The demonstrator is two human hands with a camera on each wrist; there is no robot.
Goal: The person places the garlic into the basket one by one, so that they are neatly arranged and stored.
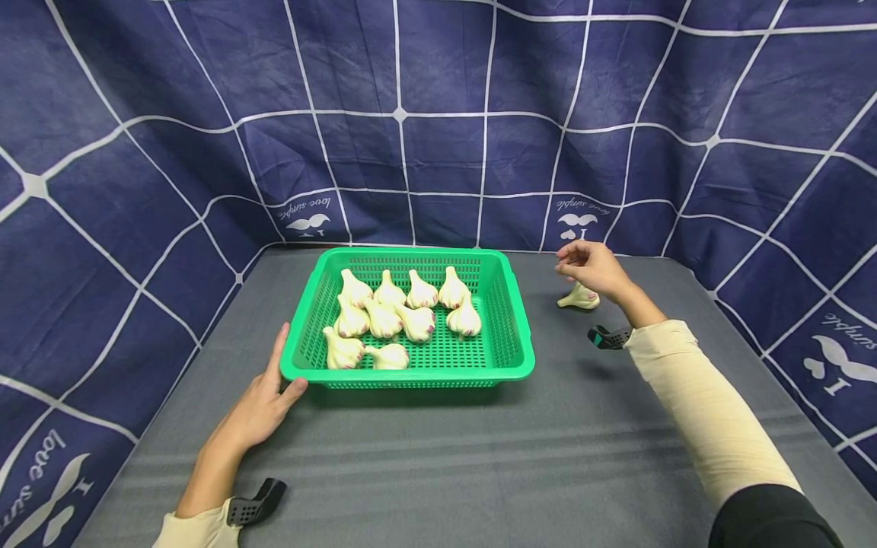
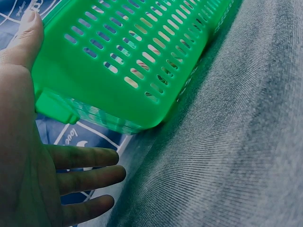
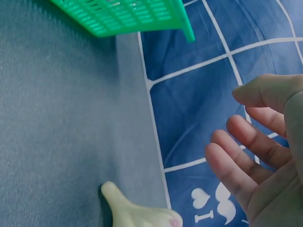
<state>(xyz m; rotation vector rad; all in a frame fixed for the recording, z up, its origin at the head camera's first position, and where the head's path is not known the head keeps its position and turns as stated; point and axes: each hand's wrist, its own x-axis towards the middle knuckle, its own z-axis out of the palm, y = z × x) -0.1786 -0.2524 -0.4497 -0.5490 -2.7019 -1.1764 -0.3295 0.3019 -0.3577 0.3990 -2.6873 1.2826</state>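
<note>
A green plastic basket (image 1: 404, 375) with slotted walls holds several garlic bulbs (image 1: 418, 323), white with purplish root ends. At its front left corner is my left hand (image 1: 253, 407), thumb on the rim and the other fingers extended along the outside. The left wrist view shows three straight fingers (image 2: 90, 179) apart from the basket wall. To the right of the basket, a single garlic bulb (image 1: 581, 297) lies on the grey cloth. My right hand (image 1: 594, 268) hovers just above and beyond this bulb, its fingers loosely bent around nothing.
Grey cloth (image 1: 438, 472) covers the table surface. A navy curtain (image 1: 445, 152) with white grid lines rises along the back and both sides, close behind the basket. Black wrist straps (image 1: 256, 504) are worn over pale sleeves.
</note>
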